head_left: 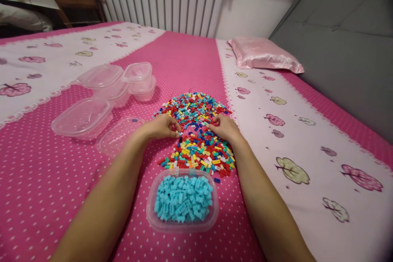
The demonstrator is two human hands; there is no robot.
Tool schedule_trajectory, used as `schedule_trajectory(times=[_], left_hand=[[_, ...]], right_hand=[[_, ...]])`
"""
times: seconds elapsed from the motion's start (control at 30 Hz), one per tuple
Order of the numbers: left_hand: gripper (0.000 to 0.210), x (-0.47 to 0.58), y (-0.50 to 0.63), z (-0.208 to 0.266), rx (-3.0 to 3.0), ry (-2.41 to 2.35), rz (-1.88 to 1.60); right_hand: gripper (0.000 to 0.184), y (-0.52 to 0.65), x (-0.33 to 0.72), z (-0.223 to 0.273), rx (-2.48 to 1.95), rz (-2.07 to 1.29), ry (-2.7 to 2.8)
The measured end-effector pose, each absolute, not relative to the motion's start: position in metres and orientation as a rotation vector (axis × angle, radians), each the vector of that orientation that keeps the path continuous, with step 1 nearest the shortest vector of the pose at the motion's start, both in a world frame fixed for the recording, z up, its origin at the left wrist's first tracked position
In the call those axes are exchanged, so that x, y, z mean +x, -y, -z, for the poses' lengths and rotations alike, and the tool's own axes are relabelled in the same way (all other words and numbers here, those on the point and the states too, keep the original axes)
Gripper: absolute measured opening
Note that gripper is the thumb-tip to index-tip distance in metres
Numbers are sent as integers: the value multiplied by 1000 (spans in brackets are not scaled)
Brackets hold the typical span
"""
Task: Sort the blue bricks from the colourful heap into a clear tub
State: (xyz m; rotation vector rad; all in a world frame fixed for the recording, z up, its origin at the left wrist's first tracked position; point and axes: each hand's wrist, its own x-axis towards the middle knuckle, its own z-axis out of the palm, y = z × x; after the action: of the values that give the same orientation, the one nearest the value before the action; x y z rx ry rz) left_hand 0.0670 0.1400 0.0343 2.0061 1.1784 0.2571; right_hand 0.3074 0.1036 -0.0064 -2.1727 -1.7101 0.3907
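Note:
Small building bricks of many colours lie in two joined heaps on the pink sheet, a far heap (pixel 193 104) and a near heap (pixel 202 153). At the left side, between the heaps, my left hand (pixel 164 126) has its fingers pinched together on a small pale brick (pixel 179 134). My right hand (pixel 225 127) reaches in from the right, thumb and fingers closed low over the bricks; whatever they hold is too small to make out. Closest to me stands a clear plastic tub (pixel 150 208) filled with light blue bricks (pixel 184 198).
Left of the heaps stand several clear plastic tubs, including a large one (pixel 82 116) and a small stacked pair (pixel 143 82). A clear lid (pixel 113 137) lies beside my left forearm, a dark blue brick on it. Farther off are a pink pillow (pixel 264 55), grey headboard (pixel 340 45) and radiator (pixel 162 2).

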Motion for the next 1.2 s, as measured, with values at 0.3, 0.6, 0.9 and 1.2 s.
schedule_trajectory(times=[0.3,0.6,0.9,1.2], left_hand=[[4,74,-137,-31,2312,-1192,-191],[19,69,-135,-42,1485,-1016,-681],[9,54,-145,-61,583,-906,-928],[11,47,-140,-67,910,-1139,-1029]], right_hand=[[29,-104,307,5,-2191,-376,1713],[29,-103,307,5,-2179,-368,1725],[27,-103,307,4,-2169,-385,1729],[28,-103,306,4,-2180,-408,1711]])
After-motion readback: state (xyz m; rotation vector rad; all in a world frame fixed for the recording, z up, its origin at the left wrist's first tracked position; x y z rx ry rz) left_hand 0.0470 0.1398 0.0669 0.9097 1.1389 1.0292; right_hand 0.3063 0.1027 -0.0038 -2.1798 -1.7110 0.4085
